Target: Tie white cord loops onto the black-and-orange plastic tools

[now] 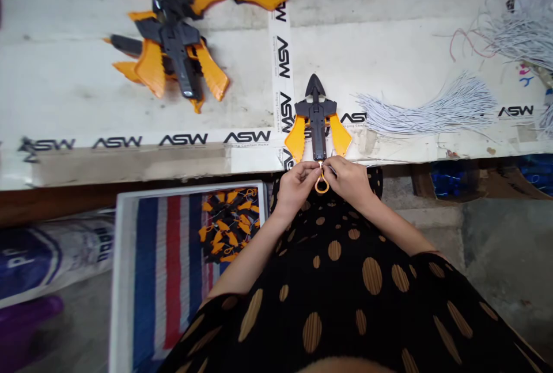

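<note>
A black-and-orange winged toy (318, 125) lies flat at the table's front edge, its pointed black nose facing away from me. An orange pull ring (322, 184) hangs from its near end, over the edge. My left hand (297, 187) pinches at the neck between toy and ring, thumb and forefinger together. From the other side, my right hand (347, 179) is closed in a pinch at the same spot. A bit of white cord shows between the fingertips, and a thin white end shows beside the right hand. The fingers hide most of the cord.
A bundle of cut white cords (432, 109) lies to the right, with a looser heap (525, 33) behind. More winged toys (179, 53) are piled at the back left. Below the edge, a striped-lined crate (173, 269) holds several toys; an open carton (425, 182) stands right.
</note>
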A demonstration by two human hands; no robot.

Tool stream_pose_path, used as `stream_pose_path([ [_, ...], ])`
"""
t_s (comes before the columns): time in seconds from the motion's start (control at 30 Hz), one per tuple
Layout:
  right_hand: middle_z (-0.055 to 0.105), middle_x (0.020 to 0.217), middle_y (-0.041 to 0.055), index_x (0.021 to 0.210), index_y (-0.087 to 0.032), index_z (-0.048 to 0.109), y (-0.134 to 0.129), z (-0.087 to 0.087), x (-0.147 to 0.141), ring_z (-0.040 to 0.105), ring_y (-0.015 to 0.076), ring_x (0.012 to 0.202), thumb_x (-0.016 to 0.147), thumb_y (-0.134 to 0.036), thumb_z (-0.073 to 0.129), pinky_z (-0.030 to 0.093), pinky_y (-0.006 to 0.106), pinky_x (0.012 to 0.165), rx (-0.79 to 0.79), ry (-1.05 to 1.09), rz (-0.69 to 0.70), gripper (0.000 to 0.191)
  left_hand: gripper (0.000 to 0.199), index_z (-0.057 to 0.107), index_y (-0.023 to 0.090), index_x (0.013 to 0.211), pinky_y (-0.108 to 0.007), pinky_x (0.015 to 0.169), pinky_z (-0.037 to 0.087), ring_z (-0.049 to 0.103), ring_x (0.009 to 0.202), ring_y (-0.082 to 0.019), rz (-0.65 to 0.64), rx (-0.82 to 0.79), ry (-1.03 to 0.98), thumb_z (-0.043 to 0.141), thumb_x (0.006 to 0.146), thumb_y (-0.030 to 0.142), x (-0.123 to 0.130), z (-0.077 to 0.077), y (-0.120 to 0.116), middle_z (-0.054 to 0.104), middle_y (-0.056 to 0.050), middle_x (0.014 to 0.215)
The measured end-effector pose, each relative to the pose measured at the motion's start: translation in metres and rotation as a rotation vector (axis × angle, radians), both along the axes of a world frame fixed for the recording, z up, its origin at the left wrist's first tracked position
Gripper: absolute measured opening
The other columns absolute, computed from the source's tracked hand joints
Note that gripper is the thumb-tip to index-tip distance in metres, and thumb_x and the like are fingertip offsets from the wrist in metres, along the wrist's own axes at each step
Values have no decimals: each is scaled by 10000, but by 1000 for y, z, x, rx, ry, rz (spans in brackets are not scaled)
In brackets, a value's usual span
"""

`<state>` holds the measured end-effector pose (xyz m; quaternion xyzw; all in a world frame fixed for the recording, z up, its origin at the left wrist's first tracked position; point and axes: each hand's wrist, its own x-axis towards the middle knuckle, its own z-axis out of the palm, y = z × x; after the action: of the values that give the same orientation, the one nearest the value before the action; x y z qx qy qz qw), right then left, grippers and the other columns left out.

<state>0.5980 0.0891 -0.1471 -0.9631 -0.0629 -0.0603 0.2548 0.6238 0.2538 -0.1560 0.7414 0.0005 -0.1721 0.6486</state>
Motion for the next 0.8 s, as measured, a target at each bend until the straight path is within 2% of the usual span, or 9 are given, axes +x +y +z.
stream_pose_path([
  [0.23,762,931,40,920,-206,667,-3,2,0,683,159,779,1022,-272,513,342,289,610,-42,-18,66,196,410,723,146,997,-245,676,539,684,706,-151,7,-8,12,753,803,506,-3,1,2,754,-55,853],
  [0.43,760,938,39,956,-193,678,0,4,0,687,155,792,1047,-300,484,349,283,614,-71,-21,48,240,380,724,142,994,-225,671,517,669,705,-134,4,-20,2,759,802,468,-3,-2,2,746,-44,840],
  [0.53,756,992,51,1011,-188,681,-3,7,-2,696,161,842,1064,-312,450,390,275,636,-35,8,53,268,411,720,141,1011,-221,650,509,666,684,-133,-2,-26,31,765,789,484,-2,0,1,738,-30,789],
  [0.67,736,1090,72,1127,-183,668,-8,9,-6,702,171,962,1051,-227,444,463,253,746,97,20,116,241,462,710,140,1006,-224,627,506,667,663,-140,-11,-49,97,792,749,515,0,2,0,734,-27,753],
  [0.8,743,1032,66,1113,-177,652,-7,3,-7,709,175,900,1048,-236,461,455,258,723,112,-26,36,210,472,687,148,971,-209,562,472,607,568,-111,-56,-51,139,807,722,531,5,3,2,692,6,677],
])
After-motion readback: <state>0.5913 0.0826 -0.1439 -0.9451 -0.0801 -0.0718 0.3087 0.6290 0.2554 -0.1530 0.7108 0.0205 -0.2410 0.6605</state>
